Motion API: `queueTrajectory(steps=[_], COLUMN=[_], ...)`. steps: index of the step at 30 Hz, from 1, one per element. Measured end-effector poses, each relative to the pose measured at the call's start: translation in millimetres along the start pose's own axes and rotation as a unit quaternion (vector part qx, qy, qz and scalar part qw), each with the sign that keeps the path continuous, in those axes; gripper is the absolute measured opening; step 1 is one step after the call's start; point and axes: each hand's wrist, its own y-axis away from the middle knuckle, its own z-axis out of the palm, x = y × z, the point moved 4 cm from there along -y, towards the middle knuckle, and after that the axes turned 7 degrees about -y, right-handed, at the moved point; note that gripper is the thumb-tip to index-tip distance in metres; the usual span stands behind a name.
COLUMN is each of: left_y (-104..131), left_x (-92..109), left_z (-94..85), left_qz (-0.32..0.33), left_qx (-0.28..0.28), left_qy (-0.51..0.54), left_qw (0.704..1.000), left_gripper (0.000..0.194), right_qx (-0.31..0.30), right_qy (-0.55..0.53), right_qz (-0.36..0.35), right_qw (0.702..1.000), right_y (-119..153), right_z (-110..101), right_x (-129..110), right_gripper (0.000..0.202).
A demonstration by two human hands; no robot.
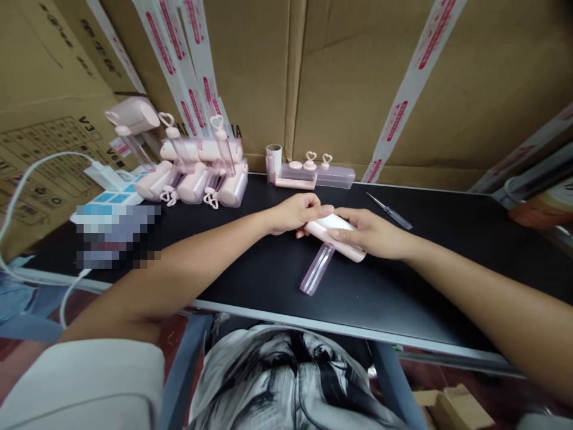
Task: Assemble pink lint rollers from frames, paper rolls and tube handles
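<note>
Table (447, 251), black-topped, before taped cardboard boxes (340, 83).

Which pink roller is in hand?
The pink roller at table centre, gripped by both the left hand and right hand; the others sit stacked back-left, untouched.

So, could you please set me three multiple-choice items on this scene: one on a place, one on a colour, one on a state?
1. Where does the screwdriver lie?
A. right of the hands
B. on the pile of rollers
C. on the lap

2. What colour is the roller in the hands?
A. blue
B. pink
C. green

3. How is that roller held?
A. untouched
B. left hand only
C. both hands

Answers: 1 A, it lies on the table beyond the right hand. 2 B, its case is pink. 3 C, the left hand grips one end, the right the body.
</note>
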Motion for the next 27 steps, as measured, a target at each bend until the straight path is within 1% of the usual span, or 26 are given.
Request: queueTrajectory(steps=[6, 10, 13, 20, 23, 27], left_y=[-1, -2, -2, 0, 0, 1], left_x=[2, 4, 4, 0, -1, -3], left_z=[-5.2, -8.4, -10.5, -10.8, -12.7, -15.6], left_qz=[-0.02, -0.035, -0.034, -0.032, -0.032, -0.032], left_qx=[-0.031, -0.057, -0.068, -0.102, -0.108, -0.104], left_qy=[0.006, 0.003, 0.011, 0.029, 0.027, 0.021], left_qw=[0.999, 0.998, 0.997, 0.994, 0.993, 0.994], left_gripper=[0.068, 0.07, 0.073, 0.074, 0.074, 0.074], right_qx=[0.054, 0.07, 0.08, 0.059, 0.085, 0.137], right_qy=[0.006, 0.016, 0.028, 0.009, 0.019, 0.051], right_qz=[-0.03, -0.053, -0.064, -0.079, -0.089, -0.099], right_qw=[0.998, 0.996, 0.994, 0.995, 0.992, 0.984], right_y=[-1, 1, 1, 4, 5, 7], right_z=[7, 12, 15, 16, 18, 23], right_x=[7, 5, 5, 3, 1, 1], right_gripper=[0.056, 0.057, 0.056, 0.052, 0.051, 0.051])
